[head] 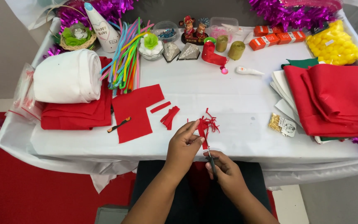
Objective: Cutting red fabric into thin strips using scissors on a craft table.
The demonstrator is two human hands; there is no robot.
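While my left hand pinches the red felt strip, my right hand, closed around scissors, fringes it; next snip needs careful spacing, I judge.

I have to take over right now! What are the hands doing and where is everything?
Left hand pinches a red felt strip, fringed at its far end.
Right hand grips scissors, blades at the strip's near end.
Cut red strips lie on the white table, beside a larger red felt piece.
Done: some fringe cut. Left: the strip's near part is uncut.
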